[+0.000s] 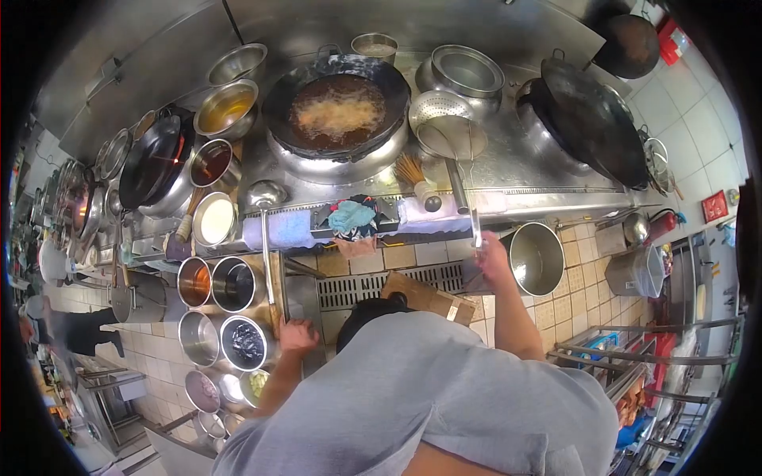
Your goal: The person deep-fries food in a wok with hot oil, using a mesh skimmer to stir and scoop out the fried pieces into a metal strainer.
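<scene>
A large black wok (337,139) of bubbling oil with golden food frying in it sits on the steel stove. My left hand (298,335) grips the end of a long ladle (266,194) whose bowl rests on the stove's front ledge, left of the wok. My right hand (494,258) holds the handle of a wire skimmer (454,139) whose round mesh lies on the stove, to the right of the wok. A bamboo brush (413,170) lies beside the skimmer.
Seasoning pots (214,282) and bowls of oil and sauce (226,107) crowd the left. A second empty wok (591,119) leans at right, with a steel bucket (536,258) below it. Cloths (353,216) hang on the stove's front. A floor drain grate (381,285) lies underfoot.
</scene>
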The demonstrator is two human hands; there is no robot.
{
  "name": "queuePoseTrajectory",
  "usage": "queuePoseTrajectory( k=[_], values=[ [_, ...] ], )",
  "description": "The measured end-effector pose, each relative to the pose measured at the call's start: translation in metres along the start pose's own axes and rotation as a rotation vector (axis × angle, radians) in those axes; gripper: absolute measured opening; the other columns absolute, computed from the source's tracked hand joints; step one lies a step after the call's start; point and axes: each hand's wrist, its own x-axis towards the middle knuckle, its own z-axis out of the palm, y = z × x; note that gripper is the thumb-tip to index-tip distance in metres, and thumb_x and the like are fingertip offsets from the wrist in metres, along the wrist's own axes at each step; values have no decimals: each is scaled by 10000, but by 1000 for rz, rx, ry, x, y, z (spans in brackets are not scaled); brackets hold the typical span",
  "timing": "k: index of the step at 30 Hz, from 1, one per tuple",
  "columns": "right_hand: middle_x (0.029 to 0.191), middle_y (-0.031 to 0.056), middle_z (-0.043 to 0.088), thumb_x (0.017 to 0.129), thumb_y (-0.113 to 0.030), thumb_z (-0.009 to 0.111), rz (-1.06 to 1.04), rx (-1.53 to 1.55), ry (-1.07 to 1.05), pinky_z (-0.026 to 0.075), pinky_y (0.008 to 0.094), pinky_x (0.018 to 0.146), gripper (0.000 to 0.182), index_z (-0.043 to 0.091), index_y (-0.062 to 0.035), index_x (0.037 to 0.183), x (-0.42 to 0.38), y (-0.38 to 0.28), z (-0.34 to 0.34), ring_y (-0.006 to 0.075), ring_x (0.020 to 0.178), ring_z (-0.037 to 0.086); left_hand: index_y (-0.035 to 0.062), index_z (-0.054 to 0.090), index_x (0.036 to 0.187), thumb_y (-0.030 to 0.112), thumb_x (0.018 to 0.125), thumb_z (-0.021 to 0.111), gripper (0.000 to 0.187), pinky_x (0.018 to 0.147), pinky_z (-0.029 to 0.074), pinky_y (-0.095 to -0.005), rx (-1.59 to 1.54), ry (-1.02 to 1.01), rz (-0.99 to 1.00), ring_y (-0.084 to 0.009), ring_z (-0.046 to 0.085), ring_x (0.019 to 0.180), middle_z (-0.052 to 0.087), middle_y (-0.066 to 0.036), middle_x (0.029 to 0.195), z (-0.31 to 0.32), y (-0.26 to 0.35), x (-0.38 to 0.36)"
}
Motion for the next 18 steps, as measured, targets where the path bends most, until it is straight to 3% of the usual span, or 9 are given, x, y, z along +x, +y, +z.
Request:
queuePoseTrajectory(
  k=[1, 2, 3, 8, 12, 13, 16, 17, 18],
  values=[
    [805, 70, 646, 952, -350, 524, -124, -387, -21, 471, 333, 570, 288, 562, -101, 1092, 2, -20, 7, 180, 635, 590, 160, 675, 1109, 414, 774, 588, 429, 1125, 216, -516, -1, 15, 6, -204, 595, 1076, 681, -41, 1071, 1, 0, 0],
    [846, 140, 667, 928, -348, 557, -298, -776, 29, 501, 412, 621, 370, 537, -75, 1177, 19, -28, 6, 267, 704, 642, 159, 676, 1101, 414, 772, 591, 424, 1124, 218, -515, 0, 12, 10, -204, 597, 1069, 682, -41, 1067, 2, -1, 0],
    [887, 229, 660, 901, -258, 563, -872, -1158, 226, 502, 509, 669, 404, 503, -73, 1255, 40, -28, 4, 393, 756, 648, 159, 678, 1093, 414, 771, 594, 420, 1124, 220, -514, 1, 12, 12, -205, 599, 1062, 683, -41, 1062, 3, -2, 0],
    [927, 317, 623, 882, -84, 484, -922, -1349, 263, 479, 535, 779, 456, 445, -66, 1336, 11, -128, 66, 477, 868, 607, 162, 684, 1034, 415, 777, 588, 373, 1121, 226, -513, 9, -3, 4, -205, 606, 1043, 687, -47, 1030, -3, -1, -1],
    [872, 290, 633, 903, -75, 439, -992, -1126, 181, 465, 523, 802, 442, 436, -40, 1343, -20, -155, 106, 487, 854, 591, 158, 686, 988, 417, 789, 575, 345, 1113, 236, -513, 18, 13, -20, -209, 610, 1034, 686, -57, 999, 2, -2, 1],
    [850, 239, 654, 894, -58, 406, -999, -1075, 140, 501, 459, 657, 467, 419, -58, 1361, -24, -160, 112, 380, 706, 632, 155, 686, 979, 416, 791, 573, 341, 1110, 240, -512, 16, 21, -34, -210, 611, 1032, 685, -59, 991, 10, -4, 0],
    [799, 179, 674, 867, -39, 417, -687, -1007, -33, 493, 399, 565, 526, 380, -32, 1391, -51, -203, 151, 298, 658, 640, 139, 682, 981, 419, 792, 572, 355, 1102, 256, -497, -71, 28, -46, -217, 611, 1037, 686, -66, 994, 21, -9, -1],
    [765, 130, 669, 843, -35, 411, -528, -782, -232, 449, 335, 455, 563, 376, -45, 1405, -48, -217, 158, 177, 548, 585, 138, 683, 976, 422, 792, 572, 357, 1104, 254, -492, -51, 32, -37, -217, 611, 1036, 687, -68, 994, 14, -7, -3],
    [755, 125, 667, 839, -34, 415, -551, -817, -254, 438, 331, 439, 568, 382, -52, 1406, -43, -229, 166, 169, 527, 574, 136, 684, 972, 426, 791, 572, 359, 1106, 252, -488, -26, 36, -24, -218, 611, 1034, 687, -70, 994, 8, -6, -5]
  ],
)
